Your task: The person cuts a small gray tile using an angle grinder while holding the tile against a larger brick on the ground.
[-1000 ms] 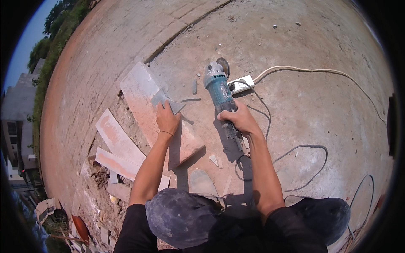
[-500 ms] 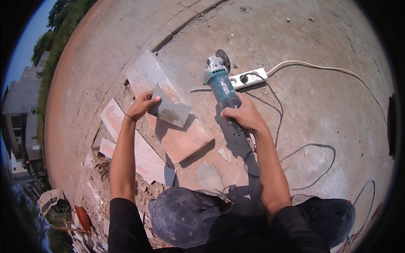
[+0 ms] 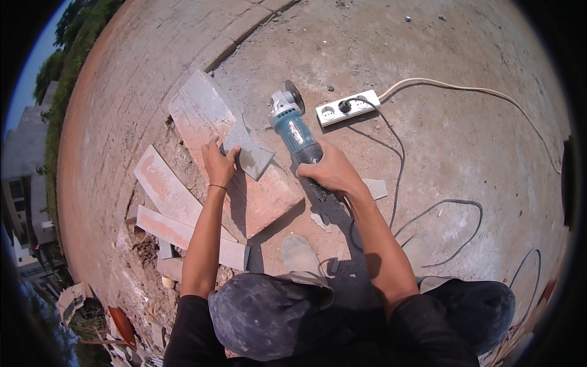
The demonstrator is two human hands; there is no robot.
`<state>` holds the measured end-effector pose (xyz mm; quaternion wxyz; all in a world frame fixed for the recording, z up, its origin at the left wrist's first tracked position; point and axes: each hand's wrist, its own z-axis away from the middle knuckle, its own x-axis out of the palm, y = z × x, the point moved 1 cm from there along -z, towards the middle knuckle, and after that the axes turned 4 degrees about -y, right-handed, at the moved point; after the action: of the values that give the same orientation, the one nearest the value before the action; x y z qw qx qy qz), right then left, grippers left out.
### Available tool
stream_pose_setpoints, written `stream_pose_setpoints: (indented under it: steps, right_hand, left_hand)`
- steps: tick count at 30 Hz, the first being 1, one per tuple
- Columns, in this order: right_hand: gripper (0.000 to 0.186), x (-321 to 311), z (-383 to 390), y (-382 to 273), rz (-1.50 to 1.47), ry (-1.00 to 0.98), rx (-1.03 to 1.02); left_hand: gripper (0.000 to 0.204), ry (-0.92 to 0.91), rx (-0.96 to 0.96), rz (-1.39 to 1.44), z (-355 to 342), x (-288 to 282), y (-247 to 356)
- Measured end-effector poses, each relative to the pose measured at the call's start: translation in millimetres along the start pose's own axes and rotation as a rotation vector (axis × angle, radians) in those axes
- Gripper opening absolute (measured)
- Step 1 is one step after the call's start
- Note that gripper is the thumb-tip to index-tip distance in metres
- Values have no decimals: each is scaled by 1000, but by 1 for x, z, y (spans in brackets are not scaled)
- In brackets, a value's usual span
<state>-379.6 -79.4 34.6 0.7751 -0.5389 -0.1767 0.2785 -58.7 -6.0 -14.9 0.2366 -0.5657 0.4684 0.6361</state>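
Note:
My right hand (image 3: 333, 172) is wrapped round the dark rear body of a teal angle grinder (image 3: 296, 129). The grinder's disc (image 3: 295, 96) points away from me at the far end; whether it spins I cannot tell. In my left hand (image 3: 221, 164) is a cut piece of grey tile (image 3: 254, 154), with the thumb on its near-left edge and some fingertips hidden. The tile piece is tilted over a long, dusty block (image 3: 269, 202), just left of the grinder, and casts a shadow on it.
A white power strip (image 3: 328, 115) with a black plug lies beyond the grinder. The grinder's dark cord (image 3: 400, 165) loops on the right. Long tile strips (image 3: 160, 174) and rubble lie at left. Tile scraps (image 3: 375, 188) rest by my shoes. A pale cable (image 3: 465, 87) runs right.
My right hand has brought the grinder leftward, closer to the tile piece and away from the power strip. My left hand has shifted slightly right and nearer, turning the tile piece.

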Motion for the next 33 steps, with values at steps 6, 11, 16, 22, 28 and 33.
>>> stream_pose_setpoints:
  steps: [6,11,16,22,28,33]
  right_hand:
    - [64,48,0,-9,211,-8,52]
    - [67,93,1,-3,262,-29,89]
    - [63,111,-4,-2,271,-26,103]
    - [63,120,-10,-9,271,-5,106]
    - [64,124,-9,-4,247,-15,105]
    - [66,128,-10,-1,281,0,100]
  left_hand:
    - [79,-156,-397,800,47,13,22]
    - [80,-201,-413,1078,50,14,10]
    - [82,-271,-461,1158,41,19,-5]
    - [78,-243,-424,1174,30,22,-20]
    - [79,-263,-482,1210,25,26,-17]
    - [81,-270,-445,1201,23,30,-29]
